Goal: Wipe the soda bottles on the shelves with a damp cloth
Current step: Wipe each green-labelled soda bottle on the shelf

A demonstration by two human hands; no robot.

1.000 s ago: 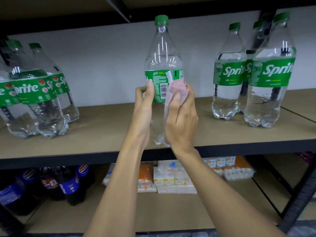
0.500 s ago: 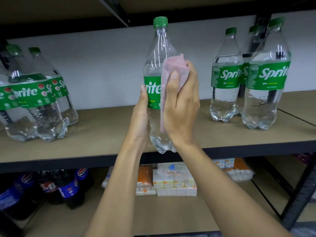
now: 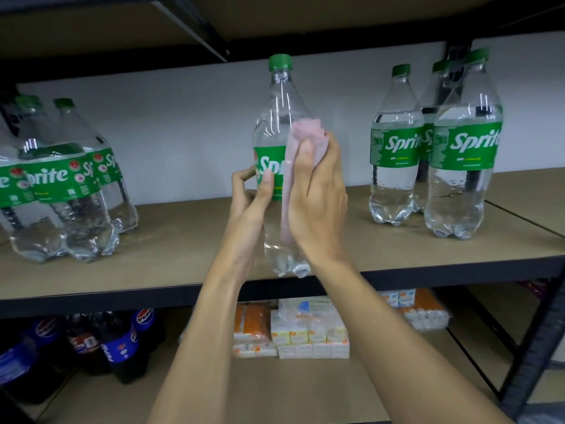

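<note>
The right hand is closed round a pink cloth, pressing it flat against the right flank of a clear Sprite bottle; the cloth bunches above the fingers at the bottle's shoulder and hangs down along the label to the lower body. The left hand grips the same bottle from the left, thumb across the green label, the other fingers curled behind. The bottle is upright, green cap on top, and is held up in front of the middle shelf, its base showing low over the shelf's dark front edge; whether it touches the board cannot be told. On each side of the held bottle the shelf board lies bare, a wide gap to the left and a somewhat narrower one to the right. At the left end stands a tight cluster of Sprite bottles, leaning in this wide view and close to the front edge. At the right stand three more Sprite bottles, upright, two in front and one behind, set well back from the front edge, next to a seam in the board. Behind is a plain white wall, and the upper shelf runs just above the cap. Below, the lower shelf holds dark cola bottles at left and small white and orange cartons in the middle, with a black upright post at right.
</note>
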